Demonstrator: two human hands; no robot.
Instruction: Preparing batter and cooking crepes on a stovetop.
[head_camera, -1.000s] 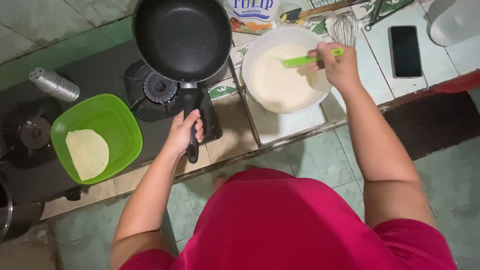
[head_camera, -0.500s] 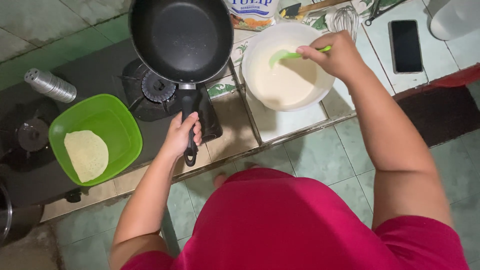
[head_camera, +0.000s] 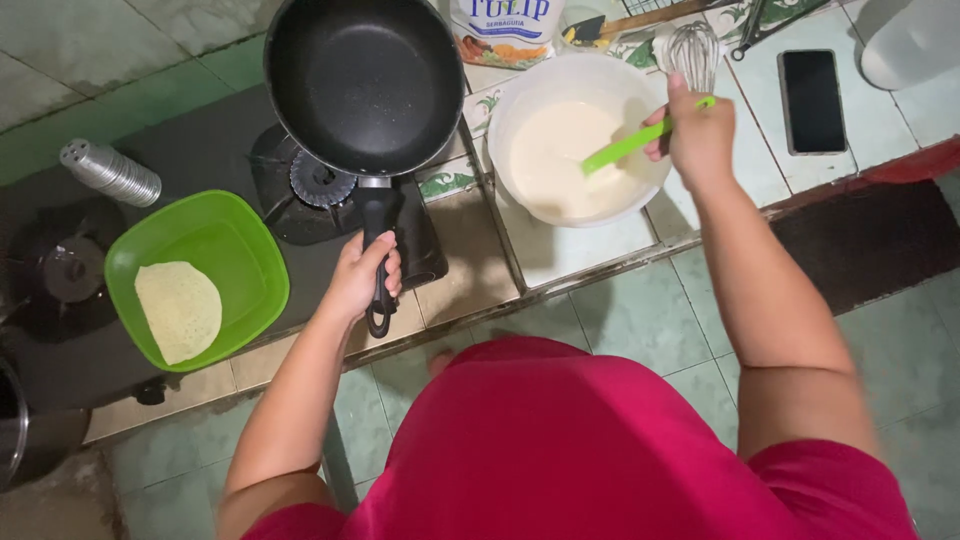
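My left hand (head_camera: 362, 275) grips the black handle of an empty black frying pan (head_camera: 365, 80), held over the gas burner (head_camera: 315, 180). My right hand (head_camera: 700, 135) holds a green ladle (head_camera: 625, 148) whose end dips into the pale batter in a white bowl (head_camera: 510, 120) on the tiled counter. At the left, a green square bowl (head_camera: 250, 250) holds one thin cooked crepe (head_camera: 178, 310).
A wire whisk (head_camera: 692, 50), a black phone (head_camera: 812, 100) and a flour bag (head_camera: 505, 28) lie behind the white bowl. A white container (head_camera: 915, 40) stands far right. A second burner (head_camera: 60, 270) and a metal cylinder (head_camera: 110, 172) are at the left.
My right hand shifted the green ladle from lying across the bowl's rim to dipping into the batter. The pan has stayed in my left hand over the burner.
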